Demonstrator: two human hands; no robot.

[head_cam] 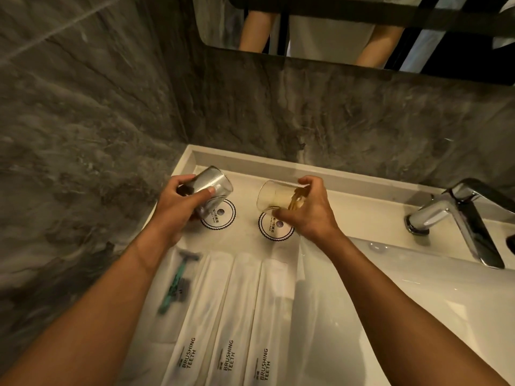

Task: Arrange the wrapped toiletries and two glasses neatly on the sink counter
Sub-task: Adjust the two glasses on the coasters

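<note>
My left hand (178,203) grips a clear glass (213,185), tilted with its mouth to the right, just above a round printed coaster (220,217). My right hand (306,208) holds a second clear glass (271,196), tilted with its mouth to the left, over another round coaster (274,228). Nearer to me on the white sink counter (245,179) lie a wrapped green razor (178,282) and three white packets (231,316) marked BRUSHING TEETH, side by side.
A chrome faucet (457,215) stands at the right above the white basin (390,288). Dark marble walls close in the counter on the left and behind. A mirror (348,26) above shows a person's arms and torso.
</note>
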